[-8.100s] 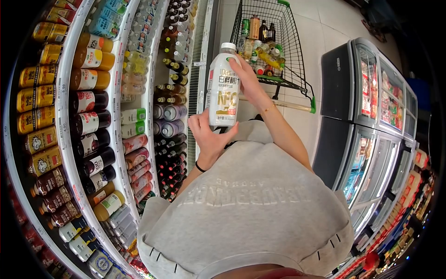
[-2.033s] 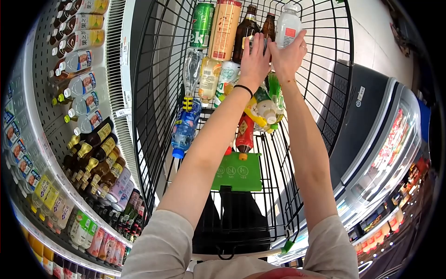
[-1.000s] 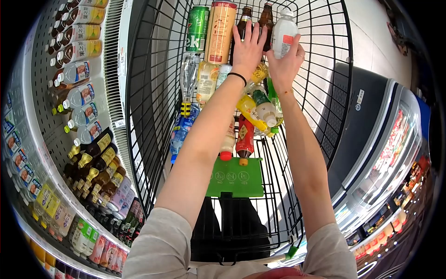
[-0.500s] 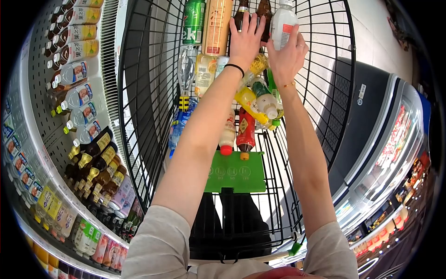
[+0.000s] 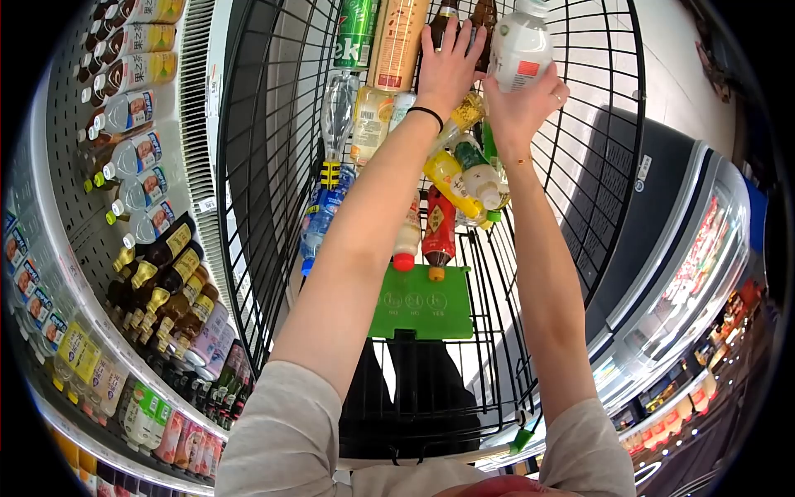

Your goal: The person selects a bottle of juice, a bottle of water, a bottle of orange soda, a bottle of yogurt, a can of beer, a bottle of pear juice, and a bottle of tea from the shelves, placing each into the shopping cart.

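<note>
My right hand [image 5: 523,106] grips a clear bottle [image 5: 522,51] with a white cap and a red label patch, held upright near the far right of the cart. My left hand [image 5: 451,76] lies over two brown bottles [image 5: 484,16] with its fingers spread; its fingertips seem to touch them. Left of it stand an orange-beige container [image 5: 401,41] and a green can [image 5: 357,33]. Below my hands, a yellow bottle [image 5: 451,178] and a green-labelled bottle [image 5: 479,176] lie tilted in a pile. A red-labelled bottle [image 5: 439,224] lies nearer to me.
The black wire shopping cart [image 5: 609,207] surrounds the drinks, with a green flap [image 5: 422,305] at its near end. Shelves of bottles [image 5: 149,186] run along the left. A grey display freezer [image 5: 662,166] stands on the right.
My right hand has raised the clear bottle, which looks larger and more of its label shows. My left hand has shifted slightly right in the view, still over the brown bottles.
</note>
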The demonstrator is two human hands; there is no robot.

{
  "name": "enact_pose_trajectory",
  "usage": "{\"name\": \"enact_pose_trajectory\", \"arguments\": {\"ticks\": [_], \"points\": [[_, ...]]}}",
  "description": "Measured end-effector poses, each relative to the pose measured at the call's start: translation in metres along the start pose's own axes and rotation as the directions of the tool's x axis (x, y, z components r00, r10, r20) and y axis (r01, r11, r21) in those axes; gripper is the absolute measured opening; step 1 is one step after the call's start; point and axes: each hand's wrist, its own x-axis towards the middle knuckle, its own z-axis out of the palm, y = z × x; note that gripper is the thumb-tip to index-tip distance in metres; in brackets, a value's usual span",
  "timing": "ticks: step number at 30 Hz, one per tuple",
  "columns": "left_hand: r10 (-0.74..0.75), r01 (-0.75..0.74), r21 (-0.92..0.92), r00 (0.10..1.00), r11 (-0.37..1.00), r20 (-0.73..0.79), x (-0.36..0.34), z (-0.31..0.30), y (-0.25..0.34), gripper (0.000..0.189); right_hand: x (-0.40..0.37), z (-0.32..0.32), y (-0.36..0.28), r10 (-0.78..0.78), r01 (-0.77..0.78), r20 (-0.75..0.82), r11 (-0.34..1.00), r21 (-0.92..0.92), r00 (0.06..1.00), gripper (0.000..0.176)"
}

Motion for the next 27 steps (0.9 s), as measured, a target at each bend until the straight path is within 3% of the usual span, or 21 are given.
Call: {"name": "enact_pose_trajectory", "arguments": {"ticks": [1,5,8,15,19,21,25,27], "points": [[0.000,-0.001,-0.068,1.000,0.998,-0.011,0.000,0.001,0.000,0.081,0.000,-0.001,0.001,-0.004,0.006,-0.033,0.997,0.071,0.999,0.101],[-0.005,0.004,-0.056,1.000,0.998,-0.015,0.000,0.002,0.000,0.083,0.003,-0.006,-0.005,0.092,-0.082,-0.052,0.982,0.170,0.994,0.099],[-0.006,0.004,-0.054,1.000,0.999,-0.020,-0.001,0.002,0.000,0.083,0.002,0.000,0.007,0.061,-0.050,-0.055,0.981,0.186,0.997,0.098],[-0.016,0.016,-0.044,1.000,0.999,0.005,-0.001,0.001,0.000,0.081,0.007,-0.007,0.008,0.050,-0.046,-0.024,0.986,0.159,0.998,0.096],[0.021,-0.023,-0.055,0.999,0.998,-0.042,-0.002,-0.004,-0.001,0.074,0.020,-0.007,0.000,-0.024,0.055,-0.157,0.978,0.200,0.987,0.100],[0.040,-0.040,-0.060,0.999,0.997,-0.007,-0.002,-0.009,-0.002,0.069,0.028,-0.010,-0.011,0.014,0.007,-0.199,0.995,0.100,0.980,0.102],[0.117,-0.120,0.031,0.989,0.992,0.087,-0.008,-0.016,0.001,0.067,0.046,-0.009,-0.009,-0.002,0.023,-0.181,0.993,0.114,0.984,0.102],[0.121,-0.122,0.015,0.991,0.992,0.064,-0.017,-0.016,0.003,0.067,0.060,-0.002,-0.006,-0.014,0.065,-0.176,0.956,0.285,0.984,0.101]]}}
